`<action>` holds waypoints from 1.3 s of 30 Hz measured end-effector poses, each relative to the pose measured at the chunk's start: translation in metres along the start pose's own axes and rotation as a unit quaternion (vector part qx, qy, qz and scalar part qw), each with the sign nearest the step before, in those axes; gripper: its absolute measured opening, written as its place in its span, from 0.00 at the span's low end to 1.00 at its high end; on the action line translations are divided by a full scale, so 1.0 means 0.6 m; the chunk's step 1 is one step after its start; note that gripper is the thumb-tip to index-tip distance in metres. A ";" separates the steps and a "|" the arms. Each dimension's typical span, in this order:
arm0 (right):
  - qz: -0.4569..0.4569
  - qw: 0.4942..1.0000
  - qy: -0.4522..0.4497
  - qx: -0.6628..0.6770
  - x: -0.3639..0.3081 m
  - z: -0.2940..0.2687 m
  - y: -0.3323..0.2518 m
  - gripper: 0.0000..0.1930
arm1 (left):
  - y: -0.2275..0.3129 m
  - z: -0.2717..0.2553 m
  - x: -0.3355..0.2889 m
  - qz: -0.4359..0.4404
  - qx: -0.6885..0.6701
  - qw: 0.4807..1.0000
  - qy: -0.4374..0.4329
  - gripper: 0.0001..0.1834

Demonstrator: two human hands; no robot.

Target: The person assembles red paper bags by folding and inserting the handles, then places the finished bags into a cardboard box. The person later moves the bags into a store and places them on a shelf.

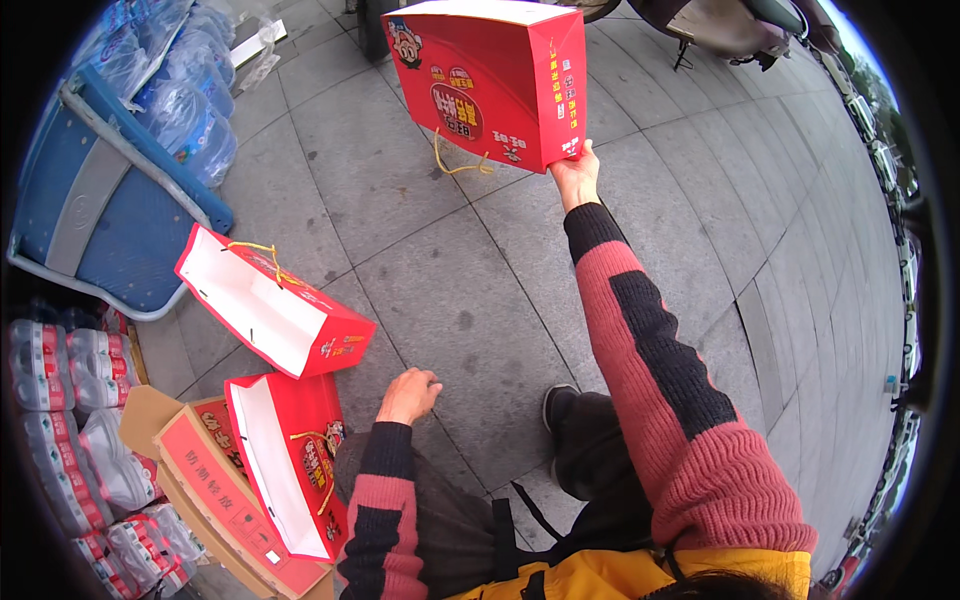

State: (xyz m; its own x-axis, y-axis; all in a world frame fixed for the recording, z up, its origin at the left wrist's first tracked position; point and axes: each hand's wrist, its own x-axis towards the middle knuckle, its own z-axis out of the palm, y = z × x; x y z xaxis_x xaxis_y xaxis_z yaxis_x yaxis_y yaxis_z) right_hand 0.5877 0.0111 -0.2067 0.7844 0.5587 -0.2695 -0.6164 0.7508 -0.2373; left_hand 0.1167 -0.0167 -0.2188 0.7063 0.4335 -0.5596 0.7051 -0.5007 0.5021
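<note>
Out in front, a red paper gift bag (pixel 490 90) with yellow cord handles hangs from my right hand (pixel 576 175), whose fingers close on its bottom right corner. The bag's top panel looks white from here. My left hand (pixel 409 396) rests near my knee, loosely bent, with nothing visible in it. Left of that hand lie two more red gift bags, one (pixel 345 340) tilted on the paving, the other (pixel 325 440) leaning on an opened cardboard carton (pixel 235 505). Both show white insides and yellow cords.
At the left stands a blue plastic crate or cart (pixel 85 200), with wrapped large water bottles (pixel 190 110) behind it. Shrink-wrapped bottle packs (pixel 75 440) are stacked at the lower left. A parked scooter (pixel 720 25) is at the far top right. Grey tiles (pixel 440 290) cover the ground.
</note>
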 end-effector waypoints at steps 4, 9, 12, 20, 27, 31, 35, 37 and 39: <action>-0.038 0.999 -0.007 0.027 0.012 0.014 -0.041 0.28 | 0.000 0.004 0.005 0.008 0.001 1.000 0.001 0.16; -0.105 0.994 -0.033 0.012 0.023 -0.035 -0.081 0.28 | -0.001 0.001 0.006 0.002 0.010 1.000 -0.020 0.16; -0.080 0.976 0.196 -0.058 0.000 -0.095 -0.097 0.24 | 0.000 0.000 0.007 0.005 0.018 0.999 -0.029 0.16; 0.130 0.927 0.146 -0.321 -0.065 -0.073 -0.108 0.19 | 0.008 0.005 0.014 -0.001 0.015 0.999 -0.032 0.17; 0.057 0.992 0.019 -0.113 -0.020 -0.071 -0.089 0.16 | 0.013 0.004 0.017 0.002 0.019 0.999 -0.035 0.17; 0.028 0.998 0.044 -0.043 0.016 -0.112 -0.113 0.17 | 0.011 0.007 0.022 -0.007 0.008 0.999 -0.050 0.17; -0.004 0.999 0.036 0.014 -0.014 -0.150 -0.126 0.17 | 0.009 0.010 0.026 0.005 0.013 0.999 -0.037 0.16; 0.001 0.987 0.159 -0.040 -0.035 -0.176 -0.119 0.17 | 0.008 0.011 0.027 0.011 0.018 0.999 -0.037 0.16; 0.014 0.987 0.146 -0.060 -0.039 -0.195 -0.115 0.17 | 0.007 0.012 0.027 0.007 0.021 0.999 -0.047 0.16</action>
State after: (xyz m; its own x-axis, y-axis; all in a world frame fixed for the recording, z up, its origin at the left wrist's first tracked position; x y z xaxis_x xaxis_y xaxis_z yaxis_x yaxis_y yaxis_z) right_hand 0.6040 -0.0950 -0.2930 0.7236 0.4404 -0.5314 -0.6558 0.6788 -0.3304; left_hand 0.1307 -0.0169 -0.2307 0.7065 0.3551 -0.6122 0.6900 -0.5380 0.4842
